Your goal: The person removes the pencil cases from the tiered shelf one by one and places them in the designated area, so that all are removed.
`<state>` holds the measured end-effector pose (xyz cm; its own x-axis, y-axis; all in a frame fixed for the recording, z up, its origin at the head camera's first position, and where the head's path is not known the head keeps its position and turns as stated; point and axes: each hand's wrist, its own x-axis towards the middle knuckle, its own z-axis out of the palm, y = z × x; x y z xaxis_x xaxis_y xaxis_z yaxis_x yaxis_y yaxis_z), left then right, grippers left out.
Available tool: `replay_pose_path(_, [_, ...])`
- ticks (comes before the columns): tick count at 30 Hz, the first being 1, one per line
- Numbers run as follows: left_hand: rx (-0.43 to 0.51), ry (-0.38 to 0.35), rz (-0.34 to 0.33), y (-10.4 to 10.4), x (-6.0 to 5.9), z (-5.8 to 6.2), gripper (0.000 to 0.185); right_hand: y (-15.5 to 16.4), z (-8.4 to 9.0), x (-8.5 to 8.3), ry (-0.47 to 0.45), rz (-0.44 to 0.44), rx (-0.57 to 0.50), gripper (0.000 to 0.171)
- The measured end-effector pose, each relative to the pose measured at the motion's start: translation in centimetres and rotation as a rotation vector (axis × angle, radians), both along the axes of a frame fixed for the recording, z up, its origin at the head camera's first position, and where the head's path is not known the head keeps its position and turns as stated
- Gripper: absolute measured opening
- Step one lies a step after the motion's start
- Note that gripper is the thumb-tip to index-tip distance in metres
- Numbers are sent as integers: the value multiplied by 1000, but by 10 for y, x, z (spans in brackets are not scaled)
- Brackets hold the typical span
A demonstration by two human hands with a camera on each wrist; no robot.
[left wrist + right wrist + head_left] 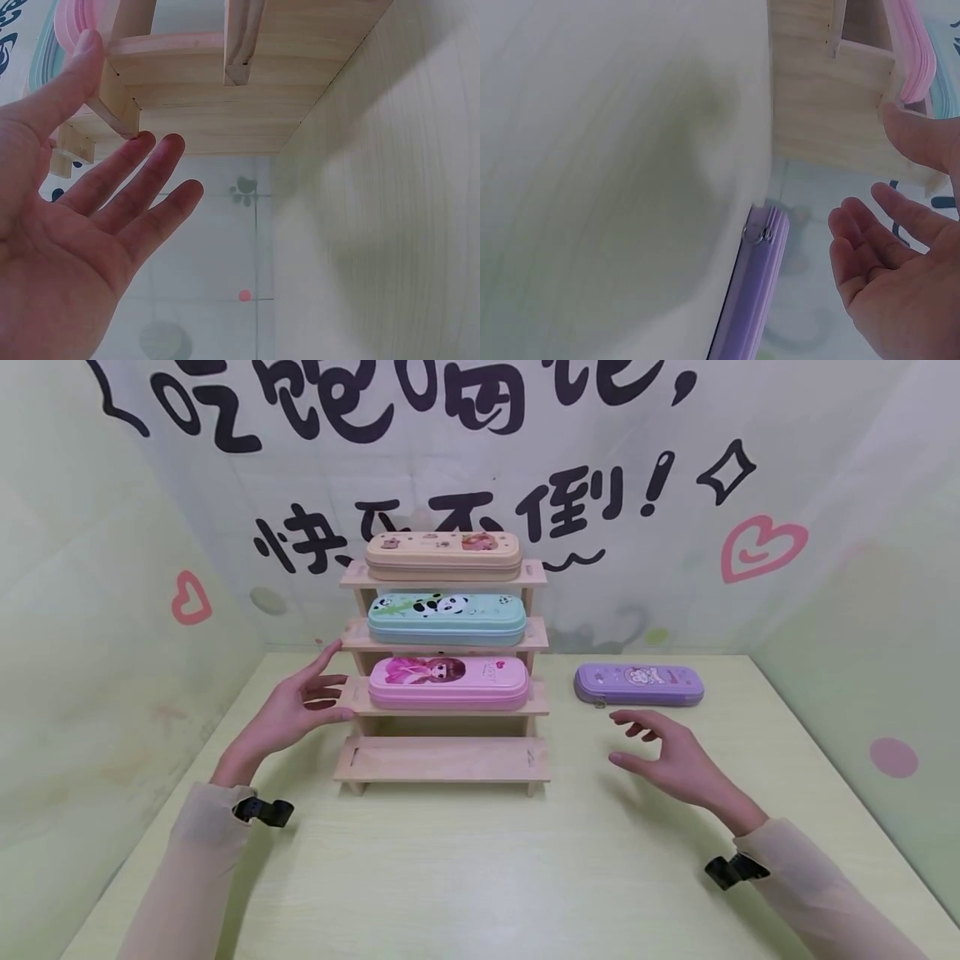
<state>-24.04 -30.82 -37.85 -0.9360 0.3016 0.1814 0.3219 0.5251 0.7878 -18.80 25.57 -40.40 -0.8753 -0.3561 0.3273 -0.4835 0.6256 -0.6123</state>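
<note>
A stepped wooden rack (442, 760) stands on the table with a pencil case on each of its upper three steps. The beige case (442, 556) is on top, the mint panda case (447, 618) below it, then the pink case (450, 683) with a doll picture. My left hand (288, 706) is at the rack's left side, fingers spread, thumb beside the pink case's step. To the right of the rack, a purple pencil case (639, 685) lies flat on the table. My right hand (671, 760) hovers just in front of it, fingers loosely bent and holding nothing.
The rack's lowest step (442, 758) holds nothing. Behind the table (450, 877) hangs a white backdrop (622, 585) with black lettering and pink hearts. Pale side panels (862, 635) rise along the table's left and right edges.
</note>
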Motion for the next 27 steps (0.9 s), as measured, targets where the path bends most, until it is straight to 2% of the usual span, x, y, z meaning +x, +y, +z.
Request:
replay_pose_path(11, [2,0,-2,-1,-1,0,107,-37,14,-12,-43,50,-38,57])
replay_pose_path(27, [-14,-1,1,-2,-1,0,108,-79,37,-32,-85,75,-63,67])
